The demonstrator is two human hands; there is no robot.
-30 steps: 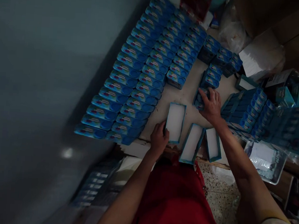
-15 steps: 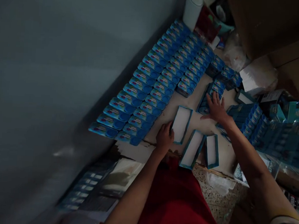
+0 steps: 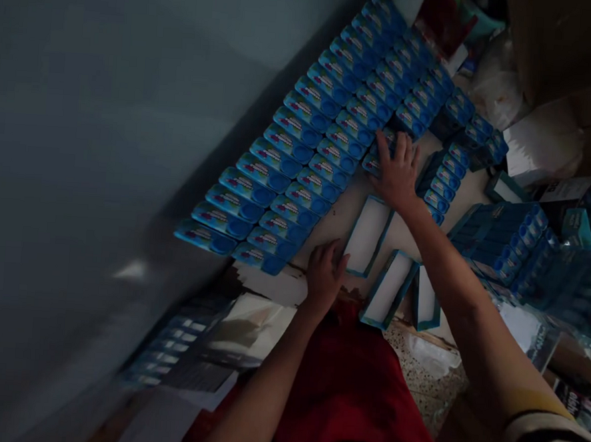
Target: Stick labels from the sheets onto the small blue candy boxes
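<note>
Blue packs (image 3: pixel 371 163) part-hidden under right hand (image 3: pixel 397 177); striped sleeve (image 3: pixel 552 440) cropped

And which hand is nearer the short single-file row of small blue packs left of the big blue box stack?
Right. Your right hand rests on other blue packs just left of that row; your left hand lies farther off, beside an open rectangular blue-sided box.
</note>
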